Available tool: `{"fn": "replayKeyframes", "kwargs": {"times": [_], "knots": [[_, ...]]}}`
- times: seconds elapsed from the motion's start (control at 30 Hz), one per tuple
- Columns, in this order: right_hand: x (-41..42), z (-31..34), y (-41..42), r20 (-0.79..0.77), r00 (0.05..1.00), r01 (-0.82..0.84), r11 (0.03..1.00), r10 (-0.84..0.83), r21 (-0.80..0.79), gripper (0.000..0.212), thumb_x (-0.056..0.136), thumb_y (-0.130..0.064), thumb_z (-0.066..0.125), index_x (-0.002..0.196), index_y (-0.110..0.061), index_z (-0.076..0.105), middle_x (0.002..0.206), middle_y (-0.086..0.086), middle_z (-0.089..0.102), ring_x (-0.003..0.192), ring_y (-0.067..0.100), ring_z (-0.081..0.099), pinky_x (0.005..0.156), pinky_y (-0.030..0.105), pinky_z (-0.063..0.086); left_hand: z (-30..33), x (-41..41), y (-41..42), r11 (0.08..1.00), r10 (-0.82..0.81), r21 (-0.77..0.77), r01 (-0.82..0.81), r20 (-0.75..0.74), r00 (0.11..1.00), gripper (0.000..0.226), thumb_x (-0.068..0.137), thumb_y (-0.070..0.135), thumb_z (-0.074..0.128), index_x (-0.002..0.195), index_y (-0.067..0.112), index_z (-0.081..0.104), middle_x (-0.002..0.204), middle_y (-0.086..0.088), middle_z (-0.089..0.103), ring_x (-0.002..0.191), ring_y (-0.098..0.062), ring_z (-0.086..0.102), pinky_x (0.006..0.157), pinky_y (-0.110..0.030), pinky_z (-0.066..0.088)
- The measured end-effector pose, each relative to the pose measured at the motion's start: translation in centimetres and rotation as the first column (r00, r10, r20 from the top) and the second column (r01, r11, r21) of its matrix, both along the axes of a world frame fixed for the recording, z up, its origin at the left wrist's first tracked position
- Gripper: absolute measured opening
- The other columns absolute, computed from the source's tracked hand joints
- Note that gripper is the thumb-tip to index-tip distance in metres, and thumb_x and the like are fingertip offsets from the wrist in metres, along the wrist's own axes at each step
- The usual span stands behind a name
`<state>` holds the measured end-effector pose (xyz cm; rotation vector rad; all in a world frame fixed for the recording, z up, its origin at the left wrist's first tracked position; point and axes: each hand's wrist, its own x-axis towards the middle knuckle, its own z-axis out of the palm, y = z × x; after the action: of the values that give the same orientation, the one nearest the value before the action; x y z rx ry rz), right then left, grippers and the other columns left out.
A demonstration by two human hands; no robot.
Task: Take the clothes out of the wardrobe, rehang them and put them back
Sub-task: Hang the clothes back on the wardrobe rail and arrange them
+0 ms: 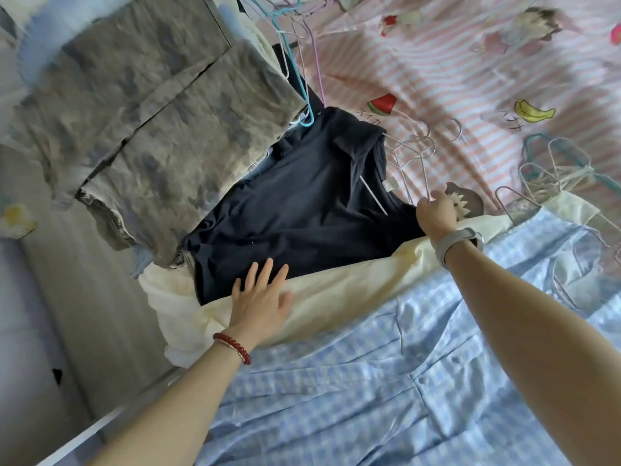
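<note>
A dark navy garment [295,203] lies spread on the bed with a white hanger rod [373,196] showing at its neck. My left hand [262,299] rests flat and open on its lower hem, where it meets a cream garment [336,297]. My right hand [435,213] is closed at the navy garment's shoulder, gripping a thin wire hanger [424,176]. A blue checked garment [386,381] lies nearest me, under both forearms. A grey mottled garment [141,105] lies to the left.
Several loose wire hangers [554,169] lie at the right on the pink striped bedsheet [470,79]. Teal and purple hangers [295,62] stick out at the top beside the grey garment. The bed's edge and the floor [67,314] run along the left.
</note>
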<state>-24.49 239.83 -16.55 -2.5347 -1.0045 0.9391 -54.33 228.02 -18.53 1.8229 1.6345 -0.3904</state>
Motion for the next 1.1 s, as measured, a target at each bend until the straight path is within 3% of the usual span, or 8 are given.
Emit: {"fn": "replayKeyframes", "kwargs": {"times": [0.1,0.17,0.3,0.37,0.53,0.83,0.97,1.1], "knots": [[-0.8,1.5,-0.2,-0.029,0.992,-0.112,0.974,0.120,0.195,0.031,0.095,-0.016,0.035,0.103,0.005,0.057,0.084,0.022,0.061,0.084,0.036,0.054,0.067,0.037,0.042,0.3,0.0,0.2,0.999,-0.006,-0.032,0.006,0.011,1.000,0.053,0.098,0.039,0.027,0.147,0.031,0.010,0.157,0.002,-0.003,0.143,-0.020,-0.007,0.114,-0.047,0.005],[-1.6,2.5,-0.6,-0.059,0.984,-0.145,0.944,0.169,0.296,0.030,0.095,-0.012,0.035,0.100,0.004,0.060,0.075,0.016,0.055,0.072,0.028,0.049,0.058,0.031,0.031,0.5,-0.2,0.3,0.999,-0.003,-0.053,0.003,0.006,1.000,0.052,0.098,0.039,0.027,0.147,0.030,0.011,0.157,0.002,-0.002,0.143,-0.020,-0.007,0.114,-0.047,0.007],[-1.8,4.6,-1.1,-0.099,0.994,0.006,0.912,0.038,0.411,0.029,0.095,-0.011,0.034,0.099,-0.001,0.061,0.073,0.002,0.052,0.069,0.017,0.045,0.056,0.026,0.030,1.9,-0.3,0.5,0.996,0.073,-0.062,-0.070,0.051,0.996,0.051,0.099,0.038,0.029,0.147,0.025,0.017,0.157,-0.001,0.007,0.144,-0.021,0.000,0.113,-0.044,0.016],[-1.6,6.0,-1.3,-0.146,0.986,0.140,0.879,-0.081,0.457,0.029,0.095,-0.012,0.034,0.098,-0.003,0.061,0.071,-0.005,0.050,0.074,0.017,0.047,0.067,0.026,0.037,3.1,-0.3,0.5,0.992,0.117,-0.048,-0.113,0.083,0.990,0.051,0.099,0.036,0.031,0.146,0.023,0.020,0.156,-0.003,0.012,0.143,-0.022,0.005,0.110,-0.042,0.020],[-1.9,10.5,-1.3,-0.167,0.968,0.251,0.770,-0.188,0.587,0.028,0.095,-0.010,0.033,0.096,-0.001,0.060,0.087,0.004,0.052,0.084,0.017,0.046,0.074,0.022,0.033,7.8,-0.3,1.6,0.984,0.154,0.063,-0.169,0.192,0.969,0.049,0.098,0.030,0.037,0.145,0.019,0.026,0.152,-0.004,0.022,0.140,-0.020,0.017,0.106,-0.039,0.027],[-6.3,23.5,1.7,0.131,0.954,-0.257,0.514,0.268,0.819,0.024,0.095,-0.008,0.038,0.095,-0.001,0.061,0.068,-0.007,0.053,0.062,0.015,0.043,0.060,0.025,0.028,21.7,-2.1,5.8,0.752,0.047,0.585,-0.304,0.412,0.910,0.045,0.095,0.015,0.045,0.139,0.010,0.038,0.144,-0.007,0.033,0.135,-0.020,0.028,0.107,-0.034,0.028],[-10.7,25.1,0.1,0.456,0.788,-0.601,0.359,0.413,0.714,0.021,0.093,-0.013,0.048,0.092,-0.004,0.067,0.083,0.011,0.067,0.077,0.030,0.060,0.062,0.037,0.048,26.9,-5.5,5.8,0.600,0.074,0.714,-0.362,0.401,0.913,0.049,0.093,0.013,0.048,0.140,0.008,0.035,0.147,-0.014,0.028,0.136,-0.026,0.024,0.108,-0.040,0.028],[-15.5,27.3,-1.5,0.634,0.577,-0.771,0.085,0.515,0.632,0.012,0.085,-0.008,0.059,0.084,-0.007,0.072,0.073,0.009,0.070,0.065,0.028,0.065,0.048,0.036,0.052,29.0,-10.0,3.0,0.511,0.238,0.785,-0.349,0.261,0.935,0.050,0.092,0.015,0.051,0.139,0.005,0.037,0.145,-0.017,0.033,0.136,-0.033,0.026,0.107,-0.050,0.029]]}}
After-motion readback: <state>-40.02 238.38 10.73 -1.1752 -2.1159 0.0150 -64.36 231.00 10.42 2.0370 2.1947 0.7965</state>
